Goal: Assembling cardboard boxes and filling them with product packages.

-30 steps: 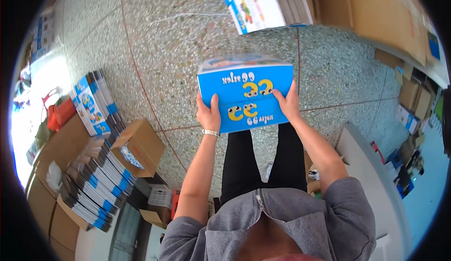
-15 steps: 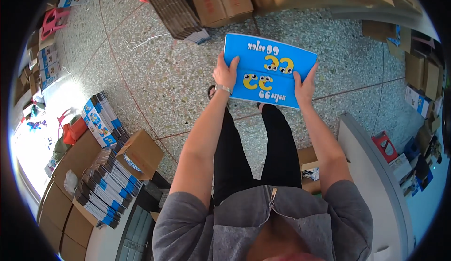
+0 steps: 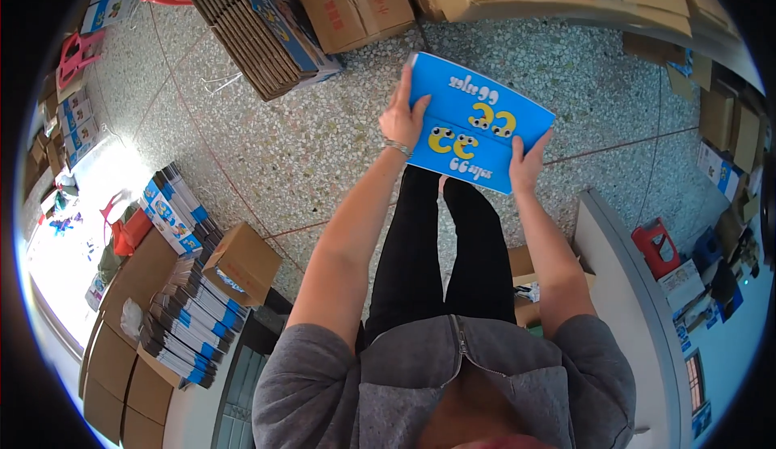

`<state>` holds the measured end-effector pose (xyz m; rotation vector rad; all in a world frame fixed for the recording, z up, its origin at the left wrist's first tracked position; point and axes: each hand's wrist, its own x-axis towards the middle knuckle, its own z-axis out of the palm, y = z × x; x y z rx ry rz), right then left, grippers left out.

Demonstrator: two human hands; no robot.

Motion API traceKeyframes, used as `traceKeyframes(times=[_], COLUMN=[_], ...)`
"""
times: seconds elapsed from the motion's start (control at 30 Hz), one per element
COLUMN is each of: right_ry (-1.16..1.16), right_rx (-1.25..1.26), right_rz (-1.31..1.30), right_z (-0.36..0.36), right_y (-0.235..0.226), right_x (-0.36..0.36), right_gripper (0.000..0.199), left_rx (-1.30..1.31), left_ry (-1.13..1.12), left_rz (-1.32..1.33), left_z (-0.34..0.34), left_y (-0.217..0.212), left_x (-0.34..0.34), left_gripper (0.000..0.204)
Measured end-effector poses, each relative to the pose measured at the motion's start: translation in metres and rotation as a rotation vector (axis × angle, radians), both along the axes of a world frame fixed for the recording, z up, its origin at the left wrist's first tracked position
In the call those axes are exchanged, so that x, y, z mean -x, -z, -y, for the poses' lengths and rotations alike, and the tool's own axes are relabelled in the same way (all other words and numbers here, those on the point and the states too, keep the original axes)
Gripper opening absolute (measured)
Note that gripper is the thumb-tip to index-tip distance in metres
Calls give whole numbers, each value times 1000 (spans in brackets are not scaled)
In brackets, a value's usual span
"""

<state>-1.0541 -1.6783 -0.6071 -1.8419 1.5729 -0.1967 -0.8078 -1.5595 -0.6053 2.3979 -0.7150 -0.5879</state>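
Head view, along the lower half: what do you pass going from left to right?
Stack of flat blue-and-white packs → small brown carton → the person's black-trousered legs → grey-white table edge → red stool.

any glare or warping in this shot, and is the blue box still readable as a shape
Head view: a blown-out white patch on the left washes out the floor there; fisheye bends the grey counter edge and darkens the corners; the blue box, gripped by the left hand and right hand, is sharp and evenly lit.
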Motion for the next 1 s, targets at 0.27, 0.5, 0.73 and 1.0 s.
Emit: traceKeyframes(times=[0.27,0.5,0.73,1.0], right_ry=[90,128,-67,-7], right_rx=[-61,-6,121,-273], right_rz=[-250,-264,-310,-652], right_z=[6,35,23,22], right_y=[3,16,18,4], right_x=[18,37,46,34], right_gripper=[82,81,82,95], left_rx=[-19,87,114,117], left_ry=[103,218,229,325], left_rz=[-63,56,67,148], left_z=[44,73,40,27], left_y=[17,36,38,42], left_x=[9,31,42,31], left_gripper=[59,42,54,71])
